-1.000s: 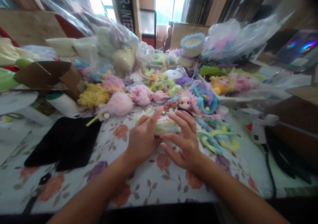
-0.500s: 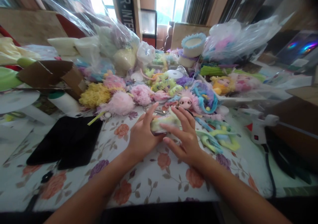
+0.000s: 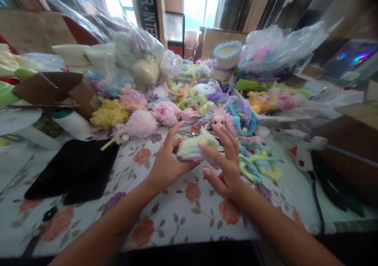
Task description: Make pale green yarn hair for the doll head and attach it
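Observation:
My left hand (image 3: 167, 159) grips a small round piece in pale yellow and green (image 3: 195, 147) between thumb and fingers, above the table. The piece looks fuzzy on top, with a smooth whitish underside; its exact kind is unclear. My right hand (image 3: 226, 163) is on its right side, fingers apart, with the index fingertip at or very near its edge. Just beyond the hands lies a pink-haired doll head (image 3: 218, 122). A pair of scissors (image 3: 193, 133) shows partly behind the held piece.
Fluffy pink (image 3: 141, 123) and yellow bundles (image 3: 110, 113) pile up at the back. Green-yellow fuzzy strips (image 3: 262, 163) lie to the right, near a white glue gun (image 3: 307, 152) with a black cord. A black flat panel (image 3: 73, 171) rests on the flowered tablecloth (image 3: 174, 218) at left.
The held piece has turned and now shows more clearly, its whitish underside visible. My right hand has shifted slightly right and down. The whole view has drifted a little.

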`<state>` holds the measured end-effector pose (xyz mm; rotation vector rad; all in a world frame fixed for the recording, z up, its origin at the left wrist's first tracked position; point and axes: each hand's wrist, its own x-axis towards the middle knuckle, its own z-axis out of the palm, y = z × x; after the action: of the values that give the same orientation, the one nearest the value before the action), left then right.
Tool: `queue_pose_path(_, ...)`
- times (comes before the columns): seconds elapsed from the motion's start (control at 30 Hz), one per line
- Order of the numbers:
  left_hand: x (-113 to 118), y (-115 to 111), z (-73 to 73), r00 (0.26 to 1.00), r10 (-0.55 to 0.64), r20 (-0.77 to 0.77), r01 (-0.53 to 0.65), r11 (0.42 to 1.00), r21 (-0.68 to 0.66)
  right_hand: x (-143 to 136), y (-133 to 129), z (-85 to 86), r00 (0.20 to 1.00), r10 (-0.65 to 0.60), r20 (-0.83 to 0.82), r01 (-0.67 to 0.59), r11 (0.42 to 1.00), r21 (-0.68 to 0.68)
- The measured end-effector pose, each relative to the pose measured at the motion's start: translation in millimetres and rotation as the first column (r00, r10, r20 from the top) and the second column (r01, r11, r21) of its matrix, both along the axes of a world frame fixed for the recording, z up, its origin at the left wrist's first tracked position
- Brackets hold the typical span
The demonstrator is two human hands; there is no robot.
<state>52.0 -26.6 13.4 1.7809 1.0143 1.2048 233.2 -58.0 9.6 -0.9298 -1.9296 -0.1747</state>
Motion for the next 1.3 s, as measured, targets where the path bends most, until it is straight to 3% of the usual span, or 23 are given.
queue_pose_path(0.1, 0, 0, 1.3, 0.999, -0.004, 0.036, 0.005, 0.999, -0.038, -1, 0, -1.5, 0.999, -0.002, 0.048, 0.002, 1.0, -0.006)
queue_pose_path(0.2, -1, 1, 1.5, 0.999, 0.003, 0.038, -0.002, 0.999, -0.049, -1, 2, -2.2, 0.995, -0.096, -0.023, 0.094, 0.993, -0.068)
queue_pose_path(0.27, -1, 1, 1.0, 1.0, 0.01, 0.008, -0.01, 0.999, -0.049, -1, 1, -1.9, 0.994, -0.098, -0.048, 0.096, 0.995, -0.036)
queue_pose_path(0.33, -1, 2, 0.4, 0.999, 0.036, -0.039, -0.037, 0.999, -0.013, -1, 0, -1.6, 0.999, -0.045, -0.006, 0.045, 0.999, 0.013)
queue_pose_path(0.43, -1, 1, 0.0, 0.988, 0.116, -0.104, -0.106, 0.99, 0.094, -2, 0, -1.9, 0.999, -0.044, 0.027, 0.045, 0.999, -0.023)
queue_pose_path(0.57, -1, 1, 1.1, 0.957, 0.228, -0.179, -0.194, 0.962, 0.19, 1, 7, -5.3, 0.961, -0.199, -0.193, 0.171, 0.974, -0.151)
queue_pose_path(0.63, -1, 1, 1.8, 0.946, 0.264, -0.189, -0.225, 0.953, 0.203, 3, 11, -8.1, 0.931, -0.163, -0.328, 0.089, 0.969, -0.228)
queue_pose_path(0.7, -1, 1, 2.6, 0.96, 0.237, -0.149, -0.217, 0.966, 0.142, 2, 13, -10.6, 0.904, -0.069, -0.421, -0.075, 0.946, -0.316)
queue_pose_path(0.8, 0, 1, 4.6, 0.994, 0.108, -0.007, -0.108, 0.992, -0.069, 0, 14, -10.8, 0.868, -0.021, -0.496, -0.255, 0.838, -0.482)
queue_pose_path(0.9, 0, 2, 6.7, 0.992, -0.003, 0.124, 0.034, 0.968, -0.248, -2, 12, -6.4, 0.814, -0.071, -0.577, -0.361, 0.716, -0.597)
queue_pose_path(1.03, 1, 2, 6.9, 0.971, -0.08, 0.227, 0.161, 0.918, -0.362, -1, 12, -0.1, 0.741, -0.114, -0.662, -0.462, 0.628, -0.626)
queue_pose_path(1.3, 1, 3, 0.8, 0.93, -0.104, 0.353, 0.246, 0.889, -0.385, 6, 19, -2.6, 0.635, -0.203, -0.746, -0.55, 0.559, -0.62)
